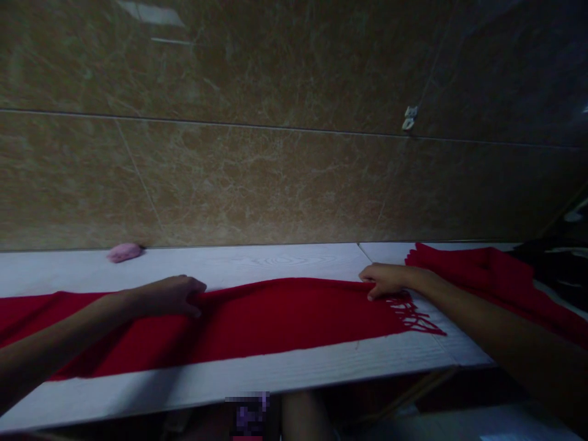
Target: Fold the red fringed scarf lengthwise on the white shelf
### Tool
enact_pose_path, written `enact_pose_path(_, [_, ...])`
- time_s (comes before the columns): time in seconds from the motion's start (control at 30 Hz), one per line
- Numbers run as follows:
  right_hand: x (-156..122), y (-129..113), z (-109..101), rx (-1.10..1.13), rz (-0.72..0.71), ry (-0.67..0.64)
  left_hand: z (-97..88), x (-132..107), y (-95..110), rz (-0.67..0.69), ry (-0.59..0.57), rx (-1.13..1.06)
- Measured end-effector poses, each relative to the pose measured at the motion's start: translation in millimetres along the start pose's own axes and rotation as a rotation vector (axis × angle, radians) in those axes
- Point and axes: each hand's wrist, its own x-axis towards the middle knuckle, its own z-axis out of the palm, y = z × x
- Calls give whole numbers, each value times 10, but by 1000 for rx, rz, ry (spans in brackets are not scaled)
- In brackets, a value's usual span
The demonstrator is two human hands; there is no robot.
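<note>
A long red scarf (275, 318) with a fringed end (413, 315) lies flat along a white table (275, 373). My left hand (172, 295) rests on the scarf's far edge left of centre, fingers curled and pinching the cloth. My right hand (384, 280) grips the far corner of the scarf just above the fringe, fingers closed on the fabric. More red cloth (496, 275) lies bunched at the right, behind my right forearm.
A small pink lump (124, 252) sits at the back left of the table against a brown marble-tiled wall (275, 171). A white clip (409, 118) hangs on the wall. Dark things crowd the far right. The table's front edge runs along the bottom.
</note>
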Motion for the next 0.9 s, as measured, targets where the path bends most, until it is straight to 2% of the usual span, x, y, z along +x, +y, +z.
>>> enact_pose_path(0.17, [-371, 15, 108, -97, -12, 86, 303, -251, -25, -17, 70, 24])
enact_pose_path(0.3, [-598, 22, 294, -252, -53, 164, 620, -426, -41, 10, 137, 99])
enact_pose_path(0.43, [-697, -5, 522, -374, -117, 296, 838, -508, -111, 49, 288, 110])
enact_pose_path(0.53, [-779, -29, 633, -445, -164, 430, 870, -541, -166, 90, 406, 121])
enact_pose_path(0.67, [-964, -45, 711, -592, -241, 733, 835, -656, -156, 112, 588, 122])
enact_pose_path(0.77, [-1082, -41, 806, -653, -301, 867, 815, -782, -61, 179, 574, 75])
enact_pose_path(0.9, [-1119, -15, 961, -670, -339, 900, 781, -864, 115, 258, 515, -24])
